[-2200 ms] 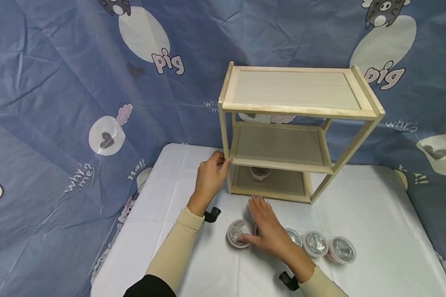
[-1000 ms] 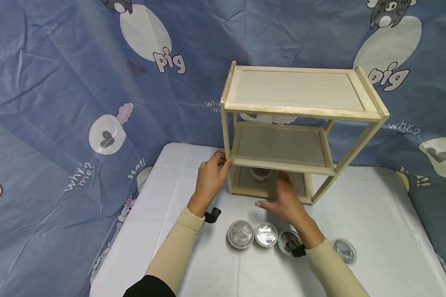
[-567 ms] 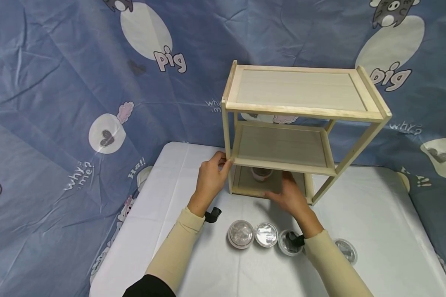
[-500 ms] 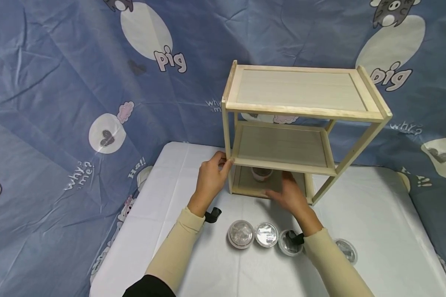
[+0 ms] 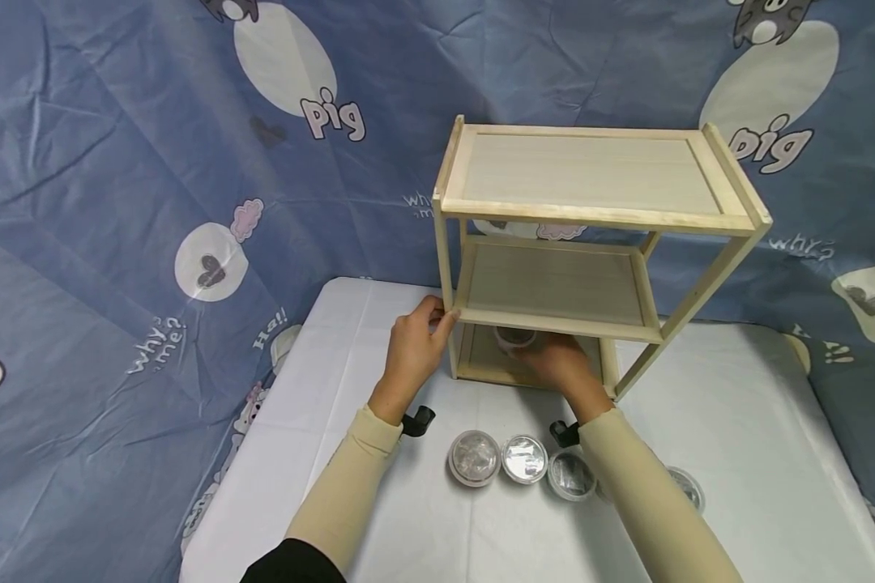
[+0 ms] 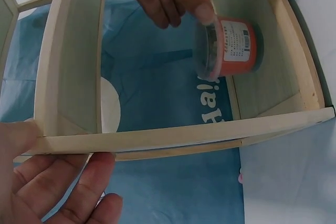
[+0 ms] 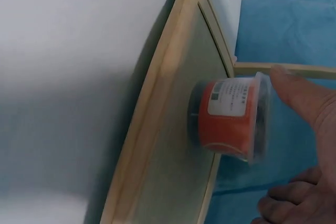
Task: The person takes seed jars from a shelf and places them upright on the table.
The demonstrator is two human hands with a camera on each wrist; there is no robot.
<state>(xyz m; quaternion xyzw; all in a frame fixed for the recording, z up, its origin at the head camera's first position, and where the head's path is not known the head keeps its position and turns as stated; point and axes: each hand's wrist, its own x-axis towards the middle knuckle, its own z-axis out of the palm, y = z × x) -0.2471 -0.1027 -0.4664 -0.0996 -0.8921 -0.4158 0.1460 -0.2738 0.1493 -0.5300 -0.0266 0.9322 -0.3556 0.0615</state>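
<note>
A light wooden three-tier shelf stands on the table. My left hand pinches its left front post, thumb on one side and fingers on the other. On the bottom tier sits a round clear-lidded tub with an orange-red body and a white printed label. My right hand reaches under the middle tier beside that tub. Its thumb touches the lid's edge in the right wrist view, while the other visible fingers are loosely bent, apart from the tub.
Several lidded tubs stand in a row on the white tablecloth: a left one, a second, a third, others partly under the right sleeve. Behind hangs a blue printed cloth.
My right hand has moved from above the row of tubs into the bottom tier, then left to the tub there. The left hand stays on the post.
</note>
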